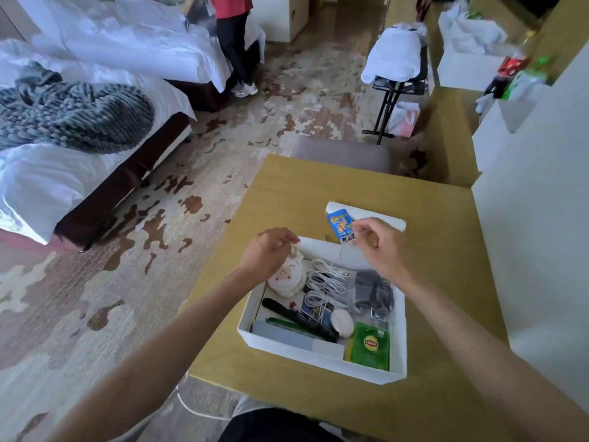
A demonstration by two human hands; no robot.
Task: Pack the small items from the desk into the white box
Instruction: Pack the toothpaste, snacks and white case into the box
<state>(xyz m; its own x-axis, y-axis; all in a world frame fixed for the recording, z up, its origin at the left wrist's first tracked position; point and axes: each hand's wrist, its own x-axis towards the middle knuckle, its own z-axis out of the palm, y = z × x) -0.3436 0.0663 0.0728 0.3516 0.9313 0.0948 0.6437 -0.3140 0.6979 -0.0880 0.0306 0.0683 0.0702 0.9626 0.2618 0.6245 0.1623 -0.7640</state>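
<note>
The white box [322, 357] sits open on the wooden desk [287, 186]. Inside lie a green Lipton tea packet [371, 346], a black comb [299, 317], coiled white cables [323, 283], a dark bag [373, 291], a white oval item [342, 322] and round white pads [287, 277]. My left hand [269, 250] hovers over the box's far left corner, fingers pinched on a thin white string above the pads. My right hand [376, 242] holds a small blue packet [341, 226] above the box's far edge, with clear plastic hanging below it.
The box's lid flap [379, 216] lies open on the desk behind the box. A grey stool [342, 153] stands at the desk's far edge. A white wall unit [535, 250] borders the right. Beds are at the left, and a person [236, 43] stands beyond them.
</note>
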